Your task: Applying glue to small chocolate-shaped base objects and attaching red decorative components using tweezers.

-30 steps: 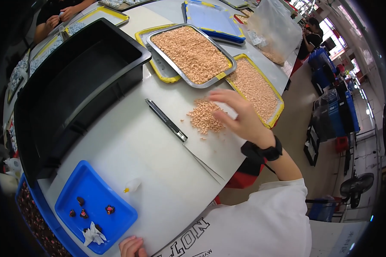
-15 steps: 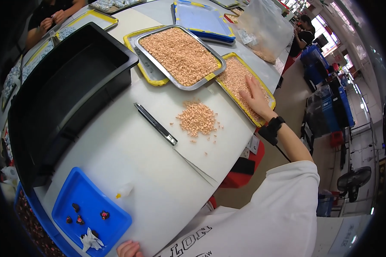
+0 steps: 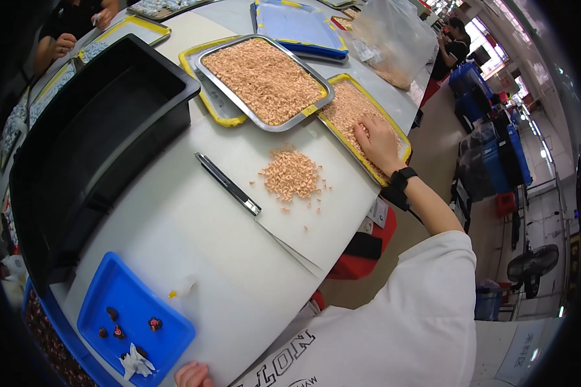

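My right hand [image 3: 377, 143] reaches into the yellow-rimmed tray [image 3: 400, 132] at the right edge of the table. Its fingers curl down into a layer of small peach-coloured curved pieces [image 3: 342, 106], and what they grip is hidden. At the table's near edge, beside a blue tray [image 3: 174, 329], my left hand [image 3: 193, 374] shows only closed, curled fingers; nothing can be made out in them. A loose pile of the same pieces [image 3: 292, 174] lies on the white tabletop. A metal tray [image 3: 284, 129] heaped with them rests partly on another yellow-rimmed tray [image 3: 229, 119].
A black utility knife [image 3: 229, 185] lies left of the pile. The large black bin [image 3: 90, 148] stands at left. Small dark pieces [image 3: 118, 331] and a crumpled tissue [image 3: 135, 362] sit in the blue tray. Farther back are a plastic bag [image 3: 394, 39] and another person's hand [image 3: 64, 45].
My right hand has gone from flat with fingers stretched to curled in the pieces, drawing slightly back. The whole view has shifted a little. My left hand stays at the table edge.
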Available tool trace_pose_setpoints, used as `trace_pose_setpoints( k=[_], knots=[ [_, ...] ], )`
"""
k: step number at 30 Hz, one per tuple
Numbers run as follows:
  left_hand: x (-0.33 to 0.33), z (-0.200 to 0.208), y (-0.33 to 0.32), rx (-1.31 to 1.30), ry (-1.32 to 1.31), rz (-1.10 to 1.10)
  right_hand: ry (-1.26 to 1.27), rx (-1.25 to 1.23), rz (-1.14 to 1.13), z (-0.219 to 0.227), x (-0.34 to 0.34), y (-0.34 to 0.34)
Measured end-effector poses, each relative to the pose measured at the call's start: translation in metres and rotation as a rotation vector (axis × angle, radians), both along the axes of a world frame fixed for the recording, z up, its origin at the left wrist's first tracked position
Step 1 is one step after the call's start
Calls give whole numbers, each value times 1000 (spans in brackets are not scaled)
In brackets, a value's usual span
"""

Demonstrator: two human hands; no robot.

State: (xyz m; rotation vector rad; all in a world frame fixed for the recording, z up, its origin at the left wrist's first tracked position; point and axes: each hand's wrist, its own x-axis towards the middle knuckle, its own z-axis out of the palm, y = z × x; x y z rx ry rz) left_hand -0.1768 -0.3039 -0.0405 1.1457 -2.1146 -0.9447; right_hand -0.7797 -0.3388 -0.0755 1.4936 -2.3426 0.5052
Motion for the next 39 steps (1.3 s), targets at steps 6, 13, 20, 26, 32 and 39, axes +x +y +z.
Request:
trace_pose_setpoints(
  k=[6,13,20,26,32,39],
  knots=[
    [1,2,0,-28,4,-10,-123,-67,-102,3,-9,11],
    [3,3,6,27,8,-33,-298,-217,-127,-7,-26,22],
    [-49,71,-3,303,348,-730,-381,-304,-68,8,-24,30],
    [-302,39,3,1296,716,-596,-374,-329,24,1,-29,17],
    [-464,-36,4,900,571,115,-734,-449,68,3,-31,24],
    [-494,-39,-12,811,399,20,-991,-529,115,24,-24,32]
  ],
)
